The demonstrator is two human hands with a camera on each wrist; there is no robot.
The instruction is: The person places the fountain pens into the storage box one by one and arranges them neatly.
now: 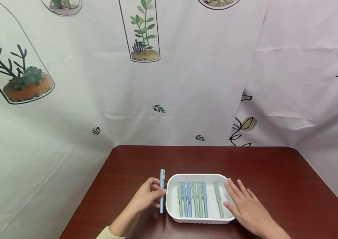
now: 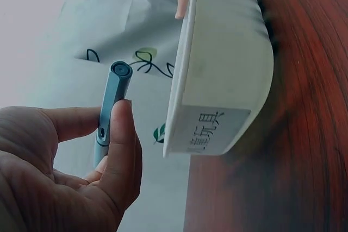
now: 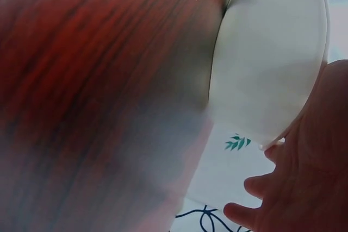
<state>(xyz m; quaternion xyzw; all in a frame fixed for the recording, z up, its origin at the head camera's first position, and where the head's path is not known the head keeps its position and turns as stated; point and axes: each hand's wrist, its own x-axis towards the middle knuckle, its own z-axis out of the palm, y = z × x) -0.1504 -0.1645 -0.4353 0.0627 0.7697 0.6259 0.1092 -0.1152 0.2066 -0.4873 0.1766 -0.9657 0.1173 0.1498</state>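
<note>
Between thumb and fingers, my left hand (image 1: 148, 196) pinches a light blue capped pen (image 1: 161, 191) just off the left side of a white plastic tray (image 1: 199, 220). The left wrist view shows the same pen (image 2: 113, 104) end-on above the grip. Inside the tray lie several pens: a row of green pens (image 1: 195, 200) and blue pens (image 1: 189, 199) side by side, plus one green pen (image 1: 218, 200) apart at the right. My right hand (image 1: 246, 207) spreads its fingers over the tray's right rim; in the right wrist view its palm (image 3: 315, 156) lies along that edge.
Everything stands on a dark red wooden table (image 1: 276, 179), the tray near its front edge. A white label with printed characters (image 2: 209, 129) is on the tray's side wall. Behind the table hangs a white cloth (image 1: 187, 93) printed with plants.
</note>
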